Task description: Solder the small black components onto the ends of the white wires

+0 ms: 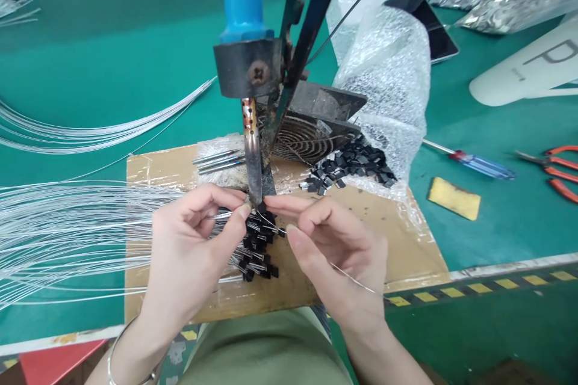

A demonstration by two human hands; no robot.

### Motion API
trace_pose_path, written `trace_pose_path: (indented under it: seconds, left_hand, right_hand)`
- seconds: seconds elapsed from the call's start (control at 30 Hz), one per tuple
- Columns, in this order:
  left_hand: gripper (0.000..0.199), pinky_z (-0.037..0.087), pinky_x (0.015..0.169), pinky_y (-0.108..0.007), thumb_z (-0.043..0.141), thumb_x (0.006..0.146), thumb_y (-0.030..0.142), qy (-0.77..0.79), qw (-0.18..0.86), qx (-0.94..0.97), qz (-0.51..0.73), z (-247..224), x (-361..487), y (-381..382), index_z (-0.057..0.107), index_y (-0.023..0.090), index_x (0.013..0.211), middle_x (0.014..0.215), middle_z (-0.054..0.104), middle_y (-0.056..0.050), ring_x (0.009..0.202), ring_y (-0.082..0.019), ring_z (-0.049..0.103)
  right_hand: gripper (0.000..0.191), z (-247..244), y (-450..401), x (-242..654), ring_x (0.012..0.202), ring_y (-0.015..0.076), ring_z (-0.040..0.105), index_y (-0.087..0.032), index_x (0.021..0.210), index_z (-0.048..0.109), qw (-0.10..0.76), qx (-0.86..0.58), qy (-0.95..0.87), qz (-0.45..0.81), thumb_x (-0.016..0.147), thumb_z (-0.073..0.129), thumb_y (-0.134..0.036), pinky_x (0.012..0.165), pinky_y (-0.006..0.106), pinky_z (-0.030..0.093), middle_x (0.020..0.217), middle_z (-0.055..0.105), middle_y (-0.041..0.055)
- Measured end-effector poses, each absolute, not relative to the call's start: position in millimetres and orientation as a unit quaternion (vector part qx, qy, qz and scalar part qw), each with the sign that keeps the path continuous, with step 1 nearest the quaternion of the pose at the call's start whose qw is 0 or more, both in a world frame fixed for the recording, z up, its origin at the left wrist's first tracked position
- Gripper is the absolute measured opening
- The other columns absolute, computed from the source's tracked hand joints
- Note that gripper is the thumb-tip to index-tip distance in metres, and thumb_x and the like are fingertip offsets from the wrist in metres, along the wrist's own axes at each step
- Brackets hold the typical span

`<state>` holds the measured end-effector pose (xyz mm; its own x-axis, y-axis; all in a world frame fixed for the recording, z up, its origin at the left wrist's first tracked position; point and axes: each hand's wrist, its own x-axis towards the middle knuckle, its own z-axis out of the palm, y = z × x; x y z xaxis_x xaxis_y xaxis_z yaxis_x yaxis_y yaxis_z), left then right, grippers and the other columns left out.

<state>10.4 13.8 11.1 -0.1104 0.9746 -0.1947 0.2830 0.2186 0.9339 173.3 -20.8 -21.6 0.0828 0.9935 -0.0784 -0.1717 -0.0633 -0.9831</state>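
Observation:
A soldering iron (247,60) with a blue handle hangs upright in a black bracket, its tip pointing down between my hands. My left hand (198,246) is closed in a pinch around a thin white wire (221,215) just left of the tip. Between the thumb and fingers of my right hand (338,246) runs a strand of solder wire (354,281), which reaches up toward the tip. My right index finger is close beside a small black piece (262,208) under the tip. Fingertips hide the exact contact. Several wires with black ends (259,264) lie below.
Cardboard (361,240) covers the work spot. Loose black pieces (352,162) are piled by a round fan grille (307,137) and bubble wrap (388,72). A screwdriver (478,163), yellow sponge (454,198) and red-handled pliers (557,165) lie right. White wires (67,222) spread left.

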Motion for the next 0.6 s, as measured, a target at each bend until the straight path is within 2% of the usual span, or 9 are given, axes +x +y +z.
trace_pose_path:
  seconds: [0.23, 0.6]
  left_hand:
    - [0.017, 0.048, 0.056, -0.011, 0.076, 0.080, 0.008, 0.630, 0.438, 0.503, 0.398, 9.8, 10.5, 13.6, 0.078, 0.024, 0.074, 0.077, 0.075, 0.005, 0.063, -0.005, 0.065]
    - [0.016, 0.047, 0.055, -0.013, 0.079, 0.078, 0.009, 0.632, 0.430, 0.512, 0.392, 7.7, 9.1, 14.7, 0.078, 0.024, 0.074, 0.073, 0.073, 0.005, 0.061, -0.006, 0.063]
  right_hand:
    - [0.021, -24.4, -20.5, 173.1, 0.115, 0.0202, 0.079, -0.024, 0.083, 0.062, 0.561, -0.468, -0.423, 0.536, 0.097, 0.071, -0.011, 0.102, 0.032, 0.061, 0.120, 0.083, 0.0030]
    - [0.020, -28.0, -22.3, 173.2, 0.118, 0.0192, 0.078, -0.025, 0.085, 0.062, 0.560, -0.468, -0.440, 0.523, 0.098, 0.070, -0.011, 0.104, 0.031, 0.059, 0.123, 0.082, 0.0011]
